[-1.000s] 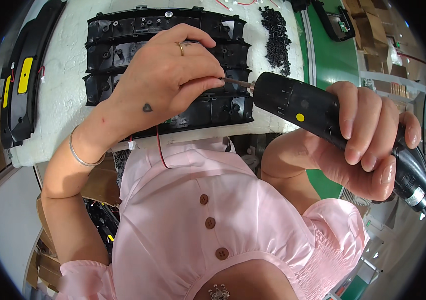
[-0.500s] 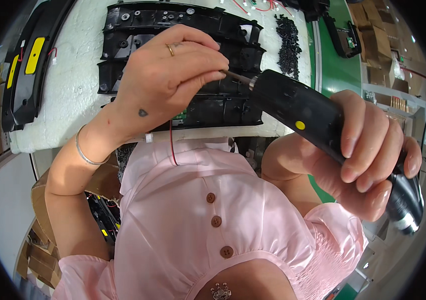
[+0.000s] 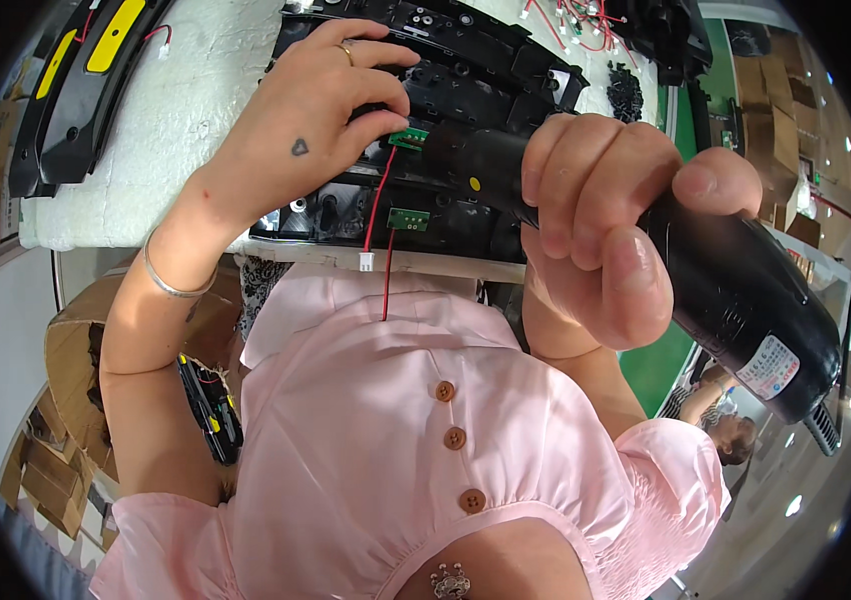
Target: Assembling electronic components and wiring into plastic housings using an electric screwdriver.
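Note:
My right hand [image 3: 606, 215] is wrapped round a black electric screwdriver [image 3: 736, 270] with a yellow dot near its front. The tool's nose points left, down at a small green circuit board [image 3: 411, 138] in a black plastic housing [image 3: 486, 85]. My left hand [image 3: 321, 120] rests over the housing, its fingers spread and its thumb tip beside that board. A red wire with a white plug [image 3: 367, 261] hangs from the board. Nearer to me lies a second green circuit board [image 3: 409, 219], also with a red wire. The bit and any screw are hidden.
Black strips with yellow patches [image 3: 116, 38] lie on the white foam [image 3: 186, 110] at left. A pile of small black screws [image 3: 625, 92] and several red wires [image 3: 586, 22] lie at the far right. A cardboard box [image 3: 76, 330] stands at lower left. Another person [image 3: 721, 420] shows at right.
The screwdriver has moved left and down onto the near circuit board. My left fingers have left its bit and spread beside the board. The view has shifted, and a second board now shows.

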Demonstrator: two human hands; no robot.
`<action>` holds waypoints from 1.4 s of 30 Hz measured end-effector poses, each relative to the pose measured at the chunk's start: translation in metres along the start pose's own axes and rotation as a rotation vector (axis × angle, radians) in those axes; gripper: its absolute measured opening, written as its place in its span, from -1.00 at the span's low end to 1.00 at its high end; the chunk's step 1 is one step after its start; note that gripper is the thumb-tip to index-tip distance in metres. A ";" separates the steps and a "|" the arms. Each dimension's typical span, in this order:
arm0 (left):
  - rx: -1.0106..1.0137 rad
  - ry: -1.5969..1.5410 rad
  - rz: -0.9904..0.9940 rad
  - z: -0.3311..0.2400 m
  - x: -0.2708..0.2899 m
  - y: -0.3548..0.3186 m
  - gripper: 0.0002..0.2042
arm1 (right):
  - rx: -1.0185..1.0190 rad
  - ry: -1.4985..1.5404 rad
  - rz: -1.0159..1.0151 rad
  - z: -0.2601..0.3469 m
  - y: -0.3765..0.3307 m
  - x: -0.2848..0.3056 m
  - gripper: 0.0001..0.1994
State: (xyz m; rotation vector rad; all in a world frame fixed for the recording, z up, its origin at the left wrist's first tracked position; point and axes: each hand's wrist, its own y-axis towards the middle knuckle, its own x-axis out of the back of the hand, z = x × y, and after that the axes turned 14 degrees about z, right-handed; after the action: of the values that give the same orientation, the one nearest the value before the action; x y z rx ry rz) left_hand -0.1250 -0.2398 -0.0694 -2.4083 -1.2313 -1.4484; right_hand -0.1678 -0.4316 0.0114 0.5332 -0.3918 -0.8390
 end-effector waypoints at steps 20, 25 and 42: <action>0.000 -0.062 0.016 0.001 -0.005 0.002 -0.90 | -0.002 -0.160 0.319 -0.001 0.026 -0.012 -0.63; -0.061 -0.008 0.023 0.005 -0.002 0.004 -0.90 | 0.012 -0.038 -0.033 -0.004 0.018 -0.023 -0.75; 0.104 0.065 0.164 -0.024 0.020 0.029 -0.87 | 0.025 -0.439 -0.952 0.050 -0.099 0.115 -0.73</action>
State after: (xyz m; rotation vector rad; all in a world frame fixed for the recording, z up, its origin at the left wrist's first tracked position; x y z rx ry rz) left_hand -0.1183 -0.2576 -0.0312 -2.3145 -1.0411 -1.3695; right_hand -0.1824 -0.5901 0.0067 0.5541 -0.5542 -1.8893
